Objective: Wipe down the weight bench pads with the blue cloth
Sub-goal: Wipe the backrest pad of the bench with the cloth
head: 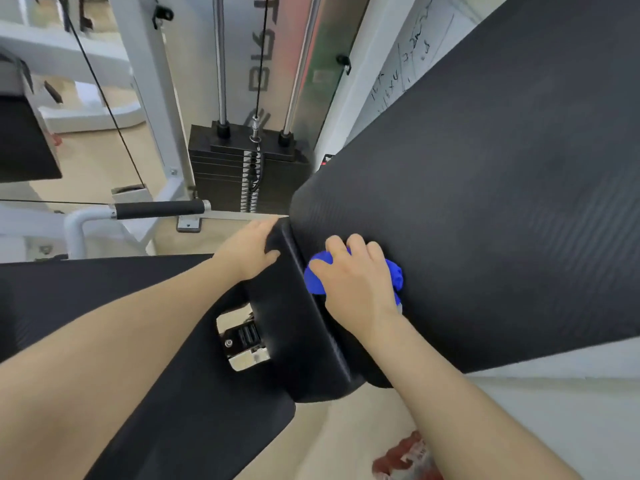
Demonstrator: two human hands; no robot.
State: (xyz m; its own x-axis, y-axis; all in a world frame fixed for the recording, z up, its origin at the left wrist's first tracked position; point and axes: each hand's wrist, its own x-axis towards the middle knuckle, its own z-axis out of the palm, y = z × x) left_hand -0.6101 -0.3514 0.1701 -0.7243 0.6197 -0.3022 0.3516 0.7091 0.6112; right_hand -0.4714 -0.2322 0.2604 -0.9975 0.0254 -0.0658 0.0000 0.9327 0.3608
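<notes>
The black back pad [485, 188] of the weight bench rises from the centre to the upper right. The black seat pad [145, 341] lies across the lower left. My right hand [356, 282] presses a bunched blue cloth [317, 278] against the lower end of the back pad, just above the gap between the pads. My left hand [249, 251] rests flat on the far corner of the seat pad, fingers curled over its edge. A chrome hinge bracket [244, 344] shows through the gap below my left forearm.
A black weight stack [242, 174] with chrome guide rods and a cable stands behind the bench. A padded handle bar [159, 209] juts out at the left on a white frame. A whiteboard [405, 64] with writing leans at the upper right. Something red lies on the floor [405, 455].
</notes>
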